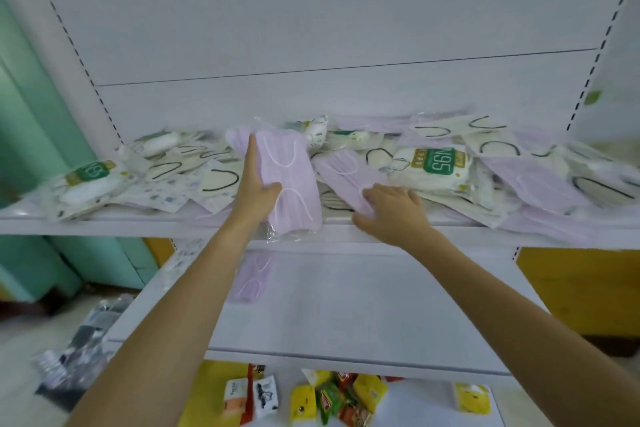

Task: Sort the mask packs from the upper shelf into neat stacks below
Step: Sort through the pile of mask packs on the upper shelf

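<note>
1. Upper shelf (104, 226): a loose heap of mask packs (491, 149) covers it from the left end to the right end. The heap mixes lilac, cream with dark ear loops, and patterned packs.
2. An N95 pack (437, 166) lies right of the middle of the upper shelf. A like pack sits near the left end.
3. Left grip (257, 184): clamped on a lilac mask pack (294, 177) in clear wrap. The thumb lies across the pack's face and the forefinger is stretched along its left edge.
4. This pack stands at the middle of the upper shelf, long axis running front to back. Its near end hangs over the front edge.
5. Right grip (393, 210): fingers curled over the near end of a second lilac pack (341, 172), with the thumb low against the shelf's front edge. The image is slightly blurred here.
6. The second lilac pack lies in the heap just right of the first, angled toward the back.
7. Lower shelf (363, 308): a third lilac pack (250, 279) lies flat toward the back left. A patterned pack (183, 253) shows at the back left corner, partly hidden by the shelf above.
8. Bottom shelf (429, 406): yellow, red and white snack packets (332, 397) lie grouped near its middle.
</note>
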The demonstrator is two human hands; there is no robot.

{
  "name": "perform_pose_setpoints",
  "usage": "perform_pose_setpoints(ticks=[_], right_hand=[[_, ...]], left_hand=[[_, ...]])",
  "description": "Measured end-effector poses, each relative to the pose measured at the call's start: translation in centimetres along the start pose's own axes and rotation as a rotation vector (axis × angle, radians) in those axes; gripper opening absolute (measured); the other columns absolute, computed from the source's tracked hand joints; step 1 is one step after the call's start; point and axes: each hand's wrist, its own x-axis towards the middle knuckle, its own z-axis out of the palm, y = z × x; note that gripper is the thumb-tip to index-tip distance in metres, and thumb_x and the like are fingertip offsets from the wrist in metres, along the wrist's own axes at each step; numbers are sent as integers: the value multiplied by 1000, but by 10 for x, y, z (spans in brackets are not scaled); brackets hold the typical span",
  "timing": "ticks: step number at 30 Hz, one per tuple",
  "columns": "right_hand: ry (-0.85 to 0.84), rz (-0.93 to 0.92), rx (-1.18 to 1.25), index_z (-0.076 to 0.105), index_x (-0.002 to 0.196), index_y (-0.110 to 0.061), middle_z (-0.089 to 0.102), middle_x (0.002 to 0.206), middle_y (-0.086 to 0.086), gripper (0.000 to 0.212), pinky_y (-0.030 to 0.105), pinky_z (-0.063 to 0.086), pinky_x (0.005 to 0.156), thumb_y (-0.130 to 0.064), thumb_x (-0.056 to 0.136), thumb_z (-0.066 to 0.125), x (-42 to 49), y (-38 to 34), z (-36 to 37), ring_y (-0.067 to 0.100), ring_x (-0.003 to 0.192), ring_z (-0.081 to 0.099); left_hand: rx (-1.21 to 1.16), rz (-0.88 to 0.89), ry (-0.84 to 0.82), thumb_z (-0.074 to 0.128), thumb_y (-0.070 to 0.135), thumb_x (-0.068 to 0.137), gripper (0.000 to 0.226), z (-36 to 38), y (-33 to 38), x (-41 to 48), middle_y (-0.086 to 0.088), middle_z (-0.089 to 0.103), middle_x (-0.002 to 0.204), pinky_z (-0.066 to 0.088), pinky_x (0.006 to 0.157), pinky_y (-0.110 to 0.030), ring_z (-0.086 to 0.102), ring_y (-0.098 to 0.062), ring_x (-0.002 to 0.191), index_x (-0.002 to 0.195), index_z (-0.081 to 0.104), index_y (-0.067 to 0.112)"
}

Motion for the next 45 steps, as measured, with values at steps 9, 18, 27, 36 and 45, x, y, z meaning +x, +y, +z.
perform_pose_setpoints(ticks=[9, 18, 27, 36, 45], right_hand=[[382, 175, 686, 63, 90, -19, 60, 79, 1, 19, 26, 35, 63, -25, 95, 46, -10, -24, 3, 18, 75, 53], [388, -276, 839, 69, 99, -3, 69, 98, 9, 26, 21, 44, 88, -23, 91, 54, -11, -83, 28, 12, 89, 56], [302, -240, 688, 63, 116, -10, 56, 130, 5, 26, 13, 29, 92, -19, 93, 54, 47, -48, -8, 17, 122, 49], [30, -18, 186, 24, 146, -12, 24, 153, 10, 60, 43, 24, 112, -31, 95, 48, 168, 31, -26, 30, 138, 25], [-90, -21, -17, 40, 138, -18, 39, 133, 15, 49, 40, 36, 98, -28, 91, 49, 199, 26, -5, 36, 121, 38]], left_hand=[[1, -164, 64, 53, 12, 92, 53, -3, -9, -11, 0, 33, 149, 28, 103, -22, 33, -16, 135, 143, 37, 17], [-182, -66, -51, 63, 24, 89, 49, 6, 24, -15, 8, 50, 136, 37, 101, -23, 47, -6, 123, 135, 47, 20], [-174, 34, -14, 52, -5, 85, 75, -2, 18, 13, 6, 29, 152, 30, 113, -35, 32, -9, 137, 148, 23, 25], [-177, -39, 175, 50, 10, 94, 42, 20, 17, 50, 5, 51, 132, 49, 75, -17, 62, 2, 82, 134, 48, 18], [-19, -145, 107, 50, 0, 89, 50, 26, 15, 71, 1, 41, 143, 32, 107, -27, 39, -16, 131, 137, 46, 16]])
